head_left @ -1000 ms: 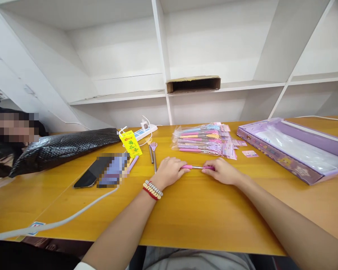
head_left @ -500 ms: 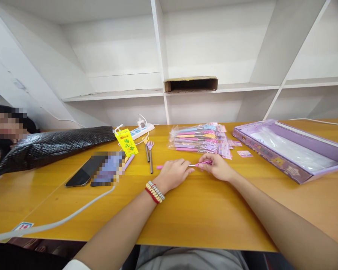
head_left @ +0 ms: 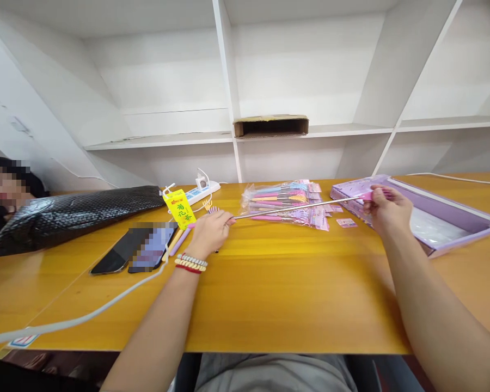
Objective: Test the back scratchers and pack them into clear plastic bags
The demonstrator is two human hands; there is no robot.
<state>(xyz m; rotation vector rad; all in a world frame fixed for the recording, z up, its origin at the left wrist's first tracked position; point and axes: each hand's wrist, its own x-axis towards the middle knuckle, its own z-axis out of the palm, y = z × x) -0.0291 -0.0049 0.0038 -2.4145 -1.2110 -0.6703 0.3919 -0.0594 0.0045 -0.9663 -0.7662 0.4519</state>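
A telescopic back scratcher is stretched between my two hands, its thin metal rod drawn out long. My left hand is closed round the pink handle end, whose tip shows at the left. At the other end, my right hand grips the pink head, mostly hidden by the fingers. Behind the rod lie several bagged back scratchers in clear packets with pink cards. Partly hidden behind my left hand are loose scratcher heads, one yellow and one purple.
A purple display box with clear plastic bags inside stands at the right, a small card beside it. Phones, a yellow drink carton, a power strip and a black bubble-wrap bag lie left. A person sits at far left.
My hands have moved apart, left hand to the left and right hand up and to the right. The back scratcher's rod, short before, is now pulled out long.
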